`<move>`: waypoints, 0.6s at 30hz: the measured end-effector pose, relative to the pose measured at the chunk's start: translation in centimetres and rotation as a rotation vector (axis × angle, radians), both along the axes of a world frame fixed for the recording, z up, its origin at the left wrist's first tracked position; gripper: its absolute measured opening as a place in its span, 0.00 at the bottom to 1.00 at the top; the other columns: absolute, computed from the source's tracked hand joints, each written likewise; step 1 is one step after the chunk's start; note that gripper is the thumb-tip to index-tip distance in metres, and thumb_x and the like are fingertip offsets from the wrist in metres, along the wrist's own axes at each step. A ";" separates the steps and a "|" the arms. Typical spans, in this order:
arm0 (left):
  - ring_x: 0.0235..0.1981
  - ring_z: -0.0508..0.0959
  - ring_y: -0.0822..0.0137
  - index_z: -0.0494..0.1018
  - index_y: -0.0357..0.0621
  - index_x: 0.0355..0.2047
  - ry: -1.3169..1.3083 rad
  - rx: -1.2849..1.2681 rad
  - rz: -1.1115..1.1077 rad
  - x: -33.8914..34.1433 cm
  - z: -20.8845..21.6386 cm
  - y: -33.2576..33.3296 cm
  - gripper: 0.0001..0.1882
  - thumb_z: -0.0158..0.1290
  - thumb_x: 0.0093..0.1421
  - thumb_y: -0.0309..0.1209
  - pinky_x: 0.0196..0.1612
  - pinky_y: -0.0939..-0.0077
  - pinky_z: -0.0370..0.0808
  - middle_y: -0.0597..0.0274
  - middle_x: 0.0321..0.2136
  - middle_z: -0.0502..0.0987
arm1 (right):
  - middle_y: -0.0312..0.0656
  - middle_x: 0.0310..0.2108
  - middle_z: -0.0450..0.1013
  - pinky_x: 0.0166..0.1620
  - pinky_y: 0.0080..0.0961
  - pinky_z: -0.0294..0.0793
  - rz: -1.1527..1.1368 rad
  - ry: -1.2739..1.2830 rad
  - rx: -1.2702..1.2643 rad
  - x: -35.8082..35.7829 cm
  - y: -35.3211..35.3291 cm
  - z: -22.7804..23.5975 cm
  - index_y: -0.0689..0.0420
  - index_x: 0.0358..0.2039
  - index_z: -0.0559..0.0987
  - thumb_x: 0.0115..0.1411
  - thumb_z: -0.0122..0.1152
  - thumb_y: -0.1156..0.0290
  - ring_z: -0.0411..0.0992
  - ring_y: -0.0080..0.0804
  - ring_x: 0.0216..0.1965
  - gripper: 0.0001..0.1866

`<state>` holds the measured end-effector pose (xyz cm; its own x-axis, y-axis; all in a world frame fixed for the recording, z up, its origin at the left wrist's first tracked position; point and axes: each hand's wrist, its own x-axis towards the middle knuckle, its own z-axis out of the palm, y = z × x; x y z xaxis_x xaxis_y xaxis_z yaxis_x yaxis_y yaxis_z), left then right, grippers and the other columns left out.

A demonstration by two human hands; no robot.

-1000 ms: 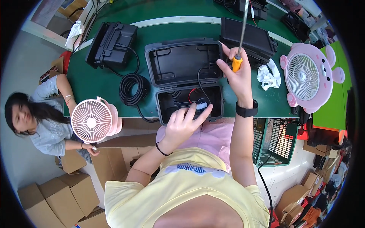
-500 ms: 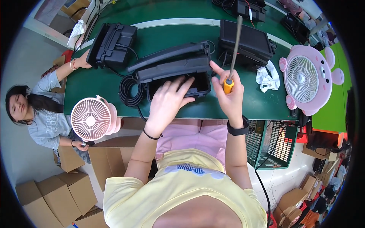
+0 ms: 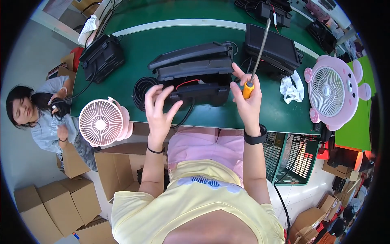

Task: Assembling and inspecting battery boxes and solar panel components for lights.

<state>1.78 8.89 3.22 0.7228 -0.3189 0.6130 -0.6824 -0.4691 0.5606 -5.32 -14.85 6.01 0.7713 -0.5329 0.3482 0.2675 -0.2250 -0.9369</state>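
Observation:
An open black plastic case lies before me on the green bench, its hinged lid tipped back. Inside it runs a red wire with a small white connector. My left hand is at the case's front left corner, fingers apart and curved, holding nothing; whether the fingertips touch the case I cannot tell. A screwdriver with a yellow handle is held in my right hand, its long blade pointing up and away. The right index finger reaches to the case's right end.
Coiled black cable lies left of the case. A closed black case and crumpled white paper lie to the right, a pink fan beyond. Left are another pink fan, another black case and a co-worker.
My left hand has come out of the case, and the red wire now shows. The open case has turned a little. The co-worker's hand has left the far-left case, which has shifted left.

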 end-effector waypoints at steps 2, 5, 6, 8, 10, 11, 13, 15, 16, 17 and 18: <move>0.44 0.75 0.59 0.70 0.41 0.54 0.073 -0.143 0.033 0.2 -0.3 -0.8 0.31 0.69 0.50 0.25 0.47 0.69 0.78 0.52 0.51 0.66 | 0.48 0.56 0.75 0.53 0.27 0.72 0.020 0.022 0.001 0.5 -0.1 -0.2 0.54 0.31 0.63 0.59 0.61 0.77 0.76 0.34 0.52 0.13; 0.44 0.76 0.61 0.66 0.39 0.54 0.194 -0.340 0.040 0.7 -1.1 -1.8 0.32 0.69 0.50 0.23 0.49 0.70 0.78 0.52 0.52 0.65 | 0.47 0.56 0.75 0.48 0.25 0.73 0.001 0.056 -0.077 1.2 -0.1 -0.4 0.54 0.33 0.63 0.59 0.62 0.75 0.77 0.32 0.46 0.13; 0.44 0.76 0.61 0.67 0.38 0.52 0.246 -0.424 0.043 1.0 -1.2 -2.1 0.31 0.69 0.50 0.23 0.49 0.69 0.78 0.52 0.52 0.65 | 0.47 0.56 0.75 0.48 0.25 0.73 -0.001 0.055 -0.081 1.3 -0.1 -0.4 0.54 0.33 0.63 0.59 0.62 0.75 0.77 0.32 0.46 0.13; 0.46 0.74 0.59 0.67 0.40 0.50 0.192 -0.320 0.058 1.5 -0.6 -2.5 0.29 0.68 0.50 0.24 0.50 0.69 0.77 0.53 0.51 0.64 | 0.46 0.57 0.75 0.46 0.24 0.74 -0.019 0.125 -0.093 1.7 0.1 -0.7 0.55 0.33 0.63 0.60 0.61 0.75 0.78 0.31 0.44 0.13; 0.49 0.72 0.57 0.67 0.42 0.49 0.164 -0.225 0.081 1.8 -0.3 -2.8 0.27 0.67 0.50 0.24 0.49 0.68 0.75 0.53 0.50 0.64 | 0.46 0.58 0.74 0.45 0.24 0.74 -0.049 0.055 -0.230 2.0 0.1 -1.2 0.55 0.34 0.63 0.60 0.62 0.75 0.78 0.32 0.43 0.13; 0.49 0.72 0.57 0.67 0.42 0.49 0.158 -0.226 0.084 1.9 -0.3 -2.9 0.27 0.67 0.50 0.24 0.49 0.68 0.75 0.53 0.50 0.64 | 0.47 0.58 0.74 0.46 0.24 0.74 -0.064 0.058 -0.247 2.0 0.3 -1.3 0.55 0.33 0.63 0.60 0.62 0.75 0.78 0.33 0.45 0.13; 0.49 0.71 0.57 0.67 0.42 0.48 0.160 -0.243 0.095 1.9 -0.4 -2.9 0.27 0.67 0.50 0.24 0.49 0.68 0.74 0.53 0.50 0.65 | 0.48 0.58 0.73 0.47 0.24 0.74 -0.078 0.056 -0.265 1.9 0.6 -1.5 0.55 0.33 0.63 0.60 0.62 0.75 0.79 0.34 0.46 0.13; 0.53 0.70 0.56 0.70 0.43 0.46 0.135 -0.156 0.067 2.3 -1.2 -2.3 0.24 0.67 0.49 0.24 0.51 0.65 0.72 0.51 0.54 0.64 | 0.50 0.58 0.73 0.49 0.25 0.74 -0.091 0.030 -0.253 1.8 0.9 -1.7 0.56 0.33 0.63 0.61 0.62 0.76 0.78 0.37 0.51 0.13; 0.54 0.69 0.55 0.71 0.44 0.45 0.070 -0.019 0.043 2.6 -0.9 -2.0 0.23 0.67 0.49 0.24 0.52 0.63 0.72 0.51 0.56 0.63 | 0.51 0.59 0.72 0.51 0.26 0.74 -0.081 0.034 -0.238 1.7 0.9 -1.6 0.56 0.33 0.63 0.61 0.61 0.77 0.77 0.39 0.53 0.13; 0.58 0.67 0.55 0.72 0.46 0.45 0.226 -0.239 0.029 2.0 -0.9 -2.6 0.22 0.66 0.49 0.23 0.53 0.61 0.70 0.51 0.59 0.61 | 0.51 0.59 0.72 0.51 0.26 0.74 -0.082 0.030 -0.239 1.5 0.9 -1.7 0.56 0.33 0.63 0.61 0.61 0.77 0.77 0.39 0.53 0.13; 0.59 0.66 0.54 0.72 0.47 0.48 0.243 -0.279 0.046 1.5 -0.7 -2.9 0.25 0.65 0.50 0.23 0.54 0.61 0.70 0.51 0.59 0.61 | 0.51 0.59 0.72 0.51 0.26 0.74 -0.083 0.031 -0.249 1.4 0.9 -2.0 0.56 0.33 0.63 0.61 0.61 0.77 0.77 0.39 0.53 0.13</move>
<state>3.26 5.96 2.52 0.8675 -0.1277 0.4808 -0.4957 -0.3028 0.8140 -3.92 -13.97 4.05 0.7407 -0.4958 0.4534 0.2106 -0.4695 -0.8574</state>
